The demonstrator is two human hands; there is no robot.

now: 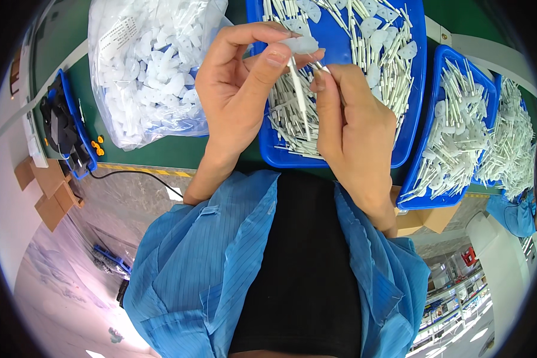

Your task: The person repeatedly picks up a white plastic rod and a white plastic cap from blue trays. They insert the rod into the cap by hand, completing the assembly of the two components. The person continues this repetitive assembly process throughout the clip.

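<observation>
My left hand (235, 89) pinches a small white flat plastic piece (302, 45) between thumb and forefinger, with a thin white stick (298, 89) hanging down from it. My right hand (355, 128) is closed beside it, its fingertips touching the stick near the top. Both hands hover over a blue tray (414, 89) that holds several white sticks and flat white pieces.
A clear plastic bag (149, 65) full of white flat pieces lies at the left on the green table (155, 155). Two more blue trays (453, 119) of assembled white parts stand at the right. A small blue bin (71, 128) with black parts sits at far left.
</observation>
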